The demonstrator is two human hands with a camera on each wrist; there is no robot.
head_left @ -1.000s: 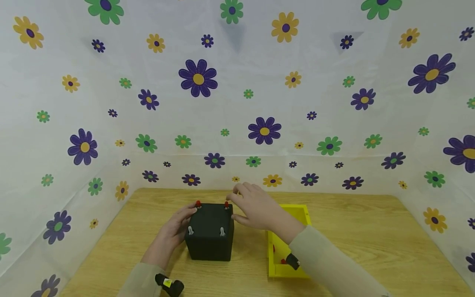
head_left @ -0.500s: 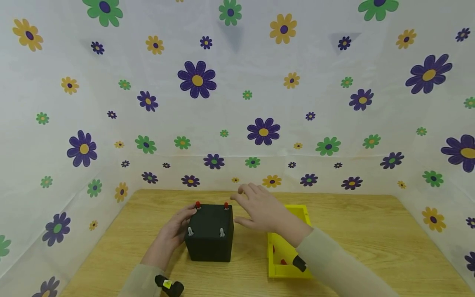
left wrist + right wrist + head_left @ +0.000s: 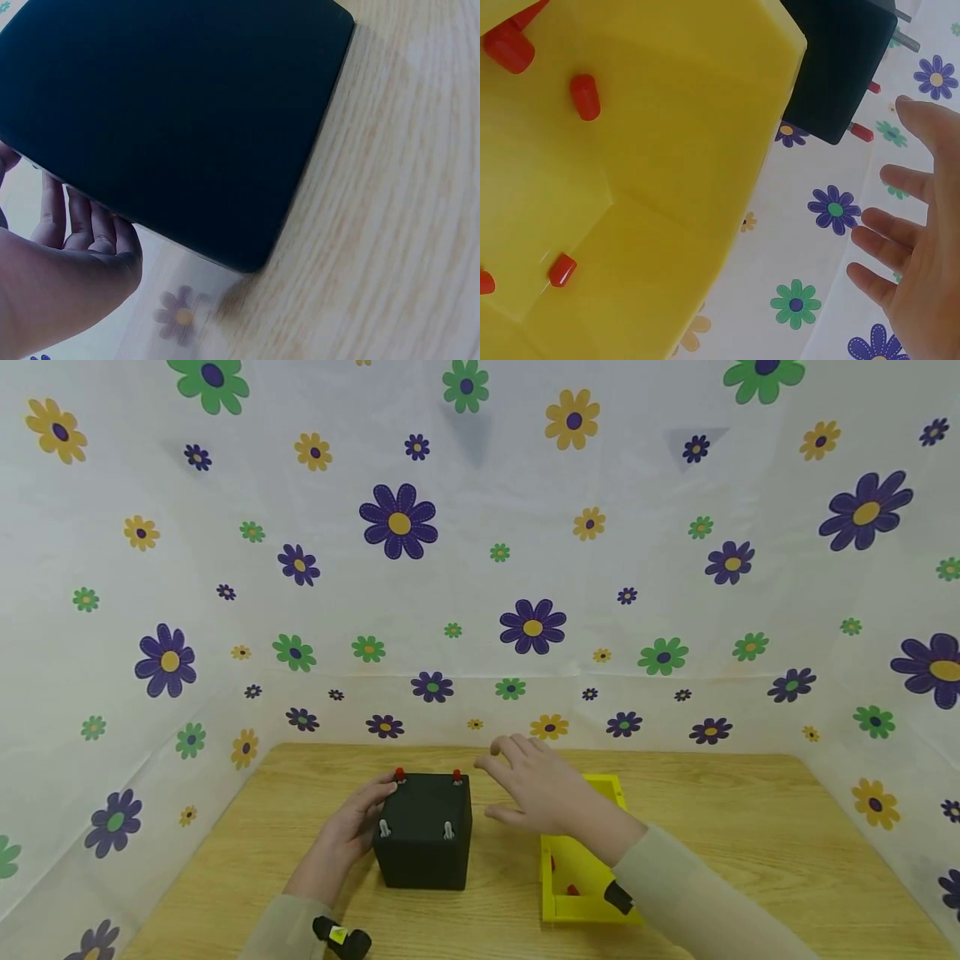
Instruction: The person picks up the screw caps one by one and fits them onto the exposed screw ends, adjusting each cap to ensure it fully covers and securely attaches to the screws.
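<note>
A black box [image 3: 427,810] stands on the table with four-cornered top facing up. Red caps [image 3: 457,775] cover the studs at its two far corners, while bare threaded metal studs [image 3: 448,830] stick up at the two near corners. My left hand [image 3: 352,822] holds the box by its left side, its fingers [image 3: 81,221] against that side and a fingertip over the top edge. To the right of the box, my right hand [image 3: 543,789] hovers with fingers apart and nothing in them, partly above the yellow bin [image 3: 592,908].
Several loose red caps [image 3: 585,97] lie inside the yellow bin. Wooden tabletop [image 3: 750,843] extends around the box and bin. A white flowered cloth [image 3: 465,577] closes off the back and both sides.
My right hand has drawn back to the right, away from the box's far right red cap and toward the bin. The left hand and the box have stayed in place.
</note>
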